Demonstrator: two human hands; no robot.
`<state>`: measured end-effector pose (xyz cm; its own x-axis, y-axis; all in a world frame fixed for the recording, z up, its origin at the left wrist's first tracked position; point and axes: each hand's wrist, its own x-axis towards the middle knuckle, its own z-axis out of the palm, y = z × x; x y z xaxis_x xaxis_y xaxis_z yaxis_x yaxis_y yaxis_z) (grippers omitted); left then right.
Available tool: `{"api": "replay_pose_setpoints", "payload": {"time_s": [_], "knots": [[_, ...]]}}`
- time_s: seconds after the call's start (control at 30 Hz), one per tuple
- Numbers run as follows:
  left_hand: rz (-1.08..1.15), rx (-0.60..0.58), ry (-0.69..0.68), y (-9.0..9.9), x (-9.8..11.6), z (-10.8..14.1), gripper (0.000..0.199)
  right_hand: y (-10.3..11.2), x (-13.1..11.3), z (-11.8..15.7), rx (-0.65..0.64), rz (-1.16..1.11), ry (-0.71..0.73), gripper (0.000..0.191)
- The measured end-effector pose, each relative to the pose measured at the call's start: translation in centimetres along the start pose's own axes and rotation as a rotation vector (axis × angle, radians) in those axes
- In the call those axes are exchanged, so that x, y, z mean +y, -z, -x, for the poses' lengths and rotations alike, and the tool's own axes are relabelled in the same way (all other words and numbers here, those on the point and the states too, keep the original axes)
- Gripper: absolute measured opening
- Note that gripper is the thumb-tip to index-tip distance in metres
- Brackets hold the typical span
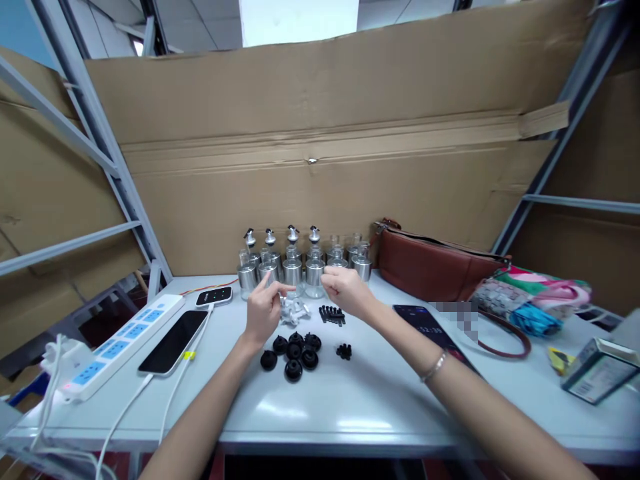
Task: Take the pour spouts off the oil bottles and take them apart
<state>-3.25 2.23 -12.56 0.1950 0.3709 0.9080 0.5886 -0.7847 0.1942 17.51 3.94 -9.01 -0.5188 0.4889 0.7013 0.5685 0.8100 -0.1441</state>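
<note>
My left hand is over the white table, near a pile of clear-white small parts, with two fingers stretched out and nothing visible in it. To its right my right hand is closed in a fist in front of the bottles; whatever it may hold is hidden. Several glass bottles with silvery bands stand in rows at the back, some topped with pump heads. Round black caps lie in a cluster nearer the front edge. Beside them are small black pieces and short black rods.
A power strip, a phone with cables and a small white device lie left. A brown bag, another phone, colourful fabric and a small box are right. Cardboard walls the back.
</note>
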Motion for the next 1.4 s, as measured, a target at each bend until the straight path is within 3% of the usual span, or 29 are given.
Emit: {"api": "replay_pose_setpoints", "payload": {"time_s": [0.2,0.4,0.5,0.67,0.8,0.87,0.97,1.07,1.17,1.27,1.4], "knots": [[-0.037,-0.044,-0.040,-0.1,0.0,0.3,0.031,2.3,3.2,-5.1,0.087,0.014,-0.251,0.010],[-0.131,-0.039,-0.065,-0.2,-0.1,0.5,0.039,1.8,5.5,-9.0,0.052,0.338,-0.402,0.030],[-0.108,-0.027,-0.058,-0.1,-0.3,0.5,0.044,1.3,6.2,-9.7,0.018,0.414,-0.449,0.028],[-0.072,-0.051,-0.043,-0.3,-0.4,0.7,0.034,0.3,6.8,-10.0,-0.036,0.505,-0.540,0.030],[-0.116,-0.076,-0.068,-0.7,-0.2,0.8,0.028,-1.3,7.3,-10.7,-0.096,0.534,-0.606,0.044],[-0.121,-0.067,-0.110,-0.8,-0.2,0.7,0.035,-2.2,7.6,-11.0,-0.149,0.520,-0.647,0.050],[-0.145,-0.069,-0.183,-0.8,-0.2,0.7,0.050,-3.1,7.8,-11.2,-0.208,0.484,-0.702,0.046],[-0.136,-0.036,-0.124,-0.6,-0.1,0.7,0.056,-3.2,7.7,-10.9,-0.204,0.455,-0.713,0.037],[-0.068,0.027,-0.023,-0.6,0.0,0.8,0.048,-2.3,7.3,-10.7,-0.147,0.431,-0.701,0.037],[-0.026,0.050,-0.034,-0.5,0.2,0.7,0.034,-0.7,6.9,-11.0,-0.037,0.411,-0.701,0.040],[-0.047,-0.008,-0.084,-0.2,0.7,0.4,0.010,1.8,6.4,-11.8,0.372,0.201,-0.653,0.038]]}}
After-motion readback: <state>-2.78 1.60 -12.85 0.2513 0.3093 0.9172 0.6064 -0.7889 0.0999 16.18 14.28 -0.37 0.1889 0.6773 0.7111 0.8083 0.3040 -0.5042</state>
